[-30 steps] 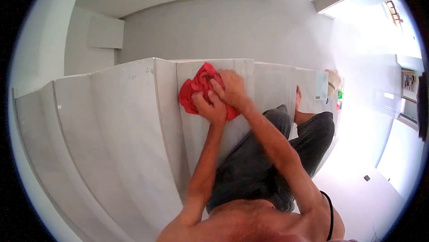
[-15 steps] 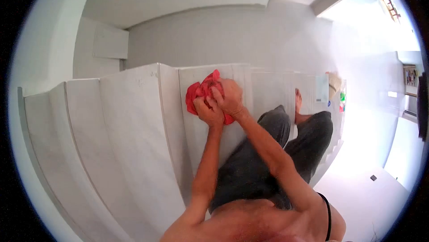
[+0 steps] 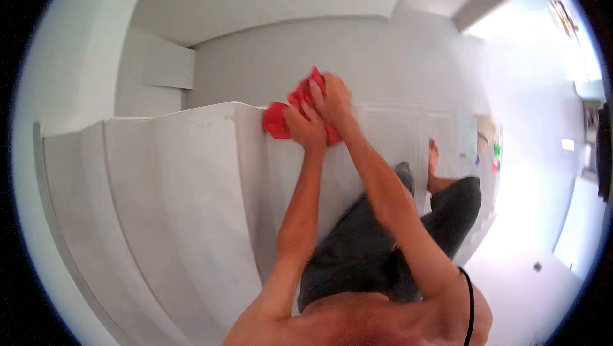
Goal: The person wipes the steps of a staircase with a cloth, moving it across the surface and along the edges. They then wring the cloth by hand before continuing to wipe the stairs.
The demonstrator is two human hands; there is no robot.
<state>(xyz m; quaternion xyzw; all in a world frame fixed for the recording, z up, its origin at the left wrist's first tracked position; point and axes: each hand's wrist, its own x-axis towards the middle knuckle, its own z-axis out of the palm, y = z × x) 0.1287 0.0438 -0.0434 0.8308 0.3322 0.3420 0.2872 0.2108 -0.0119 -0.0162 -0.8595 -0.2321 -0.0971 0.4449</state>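
A crumpled red cloth (image 3: 278, 121) is bunched under both hands at the outer edge of a pale stair step (image 3: 377, 135). My left hand (image 3: 308, 127) grips the cloth, its fingers curled into the folds. Just to the right and farther up, my right hand (image 3: 333, 102) holds the cloth's upper part, which sticks up past the step's edge. The two hands are close together, and the fingertips are partly hidden in the fabric.
More pale steps (image 3: 191, 199) run to the left. Beyond the edge lies a grey surface (image 3: 255, 59). My bare foot (image 3: 433, 156) is on a step to the right, near a light-blue object (image 3: 467, 135) and a beige one (image 3: 485, 130). A small dark object (image 3: 537, 266) lies lower right.
Both hands and the red cloth have moved up in view, from the step's surface to its outer edge. The whole view has also shifted slightly.
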